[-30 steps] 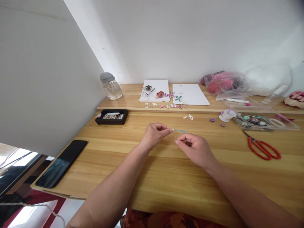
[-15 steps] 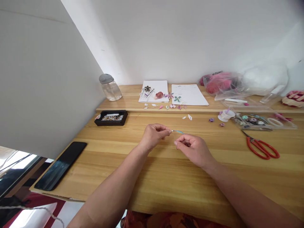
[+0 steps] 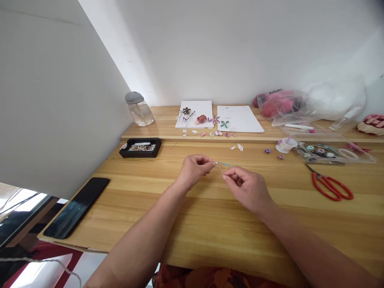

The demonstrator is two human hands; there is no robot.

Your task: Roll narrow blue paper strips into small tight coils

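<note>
Between the thumb and forefinger of my left hand (image 3: 195, 171) is the pale end of a narrow blue petal-like piece (image 3: 225, 164), which points right. My right hand (image 3: 247, 187) pinches a fine strand of thread or wire (image 3: 221, 169) that runs up to that pale end. Both hands hover close together over the middle of the desk, fingertips a short way apart. Beyond them lie small white petal pieces (image 3: 240, 147). How the strand joins the blue piece is too small to make out.
Red-handled scissors (image 3: 331, 187) lie at right, near a thread spool (image 3: 286, 145) and a clear plastic box (image 3: 358, 157). A black tray (image 3: 156, 148), a water bottle (image 3: 141, 113) and a phone (image 3: 76, 208) are at left. Paper sheets (image 3: 247, 120) rest on the raised shelf.
My right hand has moved slightly right, away from the left, and more of the strand shows, drawn straight. The left hand keeps its pinch on the blue piece.
</note>
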